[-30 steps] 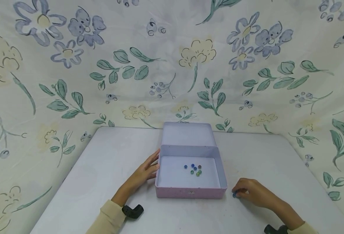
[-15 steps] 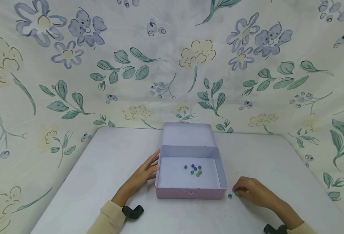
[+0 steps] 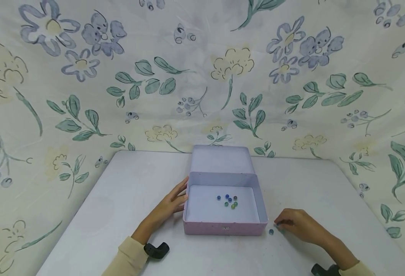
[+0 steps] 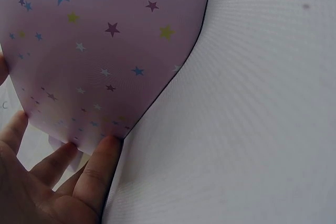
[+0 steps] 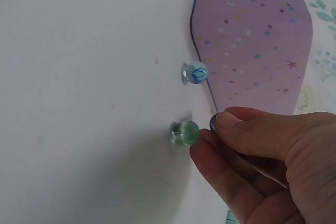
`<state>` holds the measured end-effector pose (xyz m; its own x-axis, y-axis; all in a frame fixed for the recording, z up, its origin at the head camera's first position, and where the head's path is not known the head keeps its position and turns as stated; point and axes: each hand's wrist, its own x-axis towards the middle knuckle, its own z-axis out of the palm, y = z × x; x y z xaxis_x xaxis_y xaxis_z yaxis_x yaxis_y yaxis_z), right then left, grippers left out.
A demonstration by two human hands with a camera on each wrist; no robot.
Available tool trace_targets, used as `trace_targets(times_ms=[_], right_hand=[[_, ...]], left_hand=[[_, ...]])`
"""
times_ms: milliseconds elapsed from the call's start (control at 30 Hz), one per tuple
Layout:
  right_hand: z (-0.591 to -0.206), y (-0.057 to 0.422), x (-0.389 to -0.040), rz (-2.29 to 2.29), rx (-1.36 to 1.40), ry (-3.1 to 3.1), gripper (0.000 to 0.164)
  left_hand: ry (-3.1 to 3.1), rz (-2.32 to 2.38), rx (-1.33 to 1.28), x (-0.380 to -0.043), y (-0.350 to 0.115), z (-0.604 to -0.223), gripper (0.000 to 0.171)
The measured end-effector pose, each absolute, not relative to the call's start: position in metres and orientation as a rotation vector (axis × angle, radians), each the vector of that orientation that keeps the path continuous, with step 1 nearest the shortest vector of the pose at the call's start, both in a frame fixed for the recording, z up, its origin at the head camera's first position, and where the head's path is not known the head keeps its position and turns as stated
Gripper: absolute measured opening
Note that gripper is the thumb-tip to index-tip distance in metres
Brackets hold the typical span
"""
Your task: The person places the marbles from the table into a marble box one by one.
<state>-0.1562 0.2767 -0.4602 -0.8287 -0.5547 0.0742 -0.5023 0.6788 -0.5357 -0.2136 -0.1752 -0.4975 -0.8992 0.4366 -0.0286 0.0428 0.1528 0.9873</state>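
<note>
My left hand (image 3: 170,202) rests with its fingertips against the left side of a pink metal box (image 3: 223,229), whose lid (image 3: 221,159) stands open at the back. In the left wrist view the fingers touch the star-printed wall (image 4: 110,51). Right of the box, my right hand (image 3: 299,226) pinches a dark marble (image 5: 213,123) between thumb and finger, mostly covered by them. Right at its fingertips is a green marble (image 5: 186,133) on the table. A clear marble with a blue swirl (image 5: 196,72) sits between the hand and the box.
Several blue, green and brownish marbles (image 3: 230,200) lie on the box's floor, right of its middle. The white table (image 3: 136,172) surrounds the box, and a floral cloth (image 3: 202,76) hangs behind it.
The blue marble, at my right fingertips a second ago, came free and now lies left of them, nearer the box. The right hand has barely shifted; the left stays on the box.
</note>
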Motion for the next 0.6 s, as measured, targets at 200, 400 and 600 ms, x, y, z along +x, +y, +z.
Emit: trace_targets(times_ms=[200,400,600], right_hand=[[-0.451,0.281,-0.159,-0.893,-0.99,2.858,0.018],[-0.439,0.284,-0.162,-0.991,-1.038,2.87,0.019],[-0.425,0.284,-0.169,-1.05,-1.087,2.849,0.022]], left_hand=[[2.14,1.805,0.456,-0.214,-0.175,-0.499,0.063],[2.124,1.801,0.489,-0.214,-0.176,-0.497,0.064],[2.135,1.802,0.48,-0.212,-0.175,-0.498,0.064]])
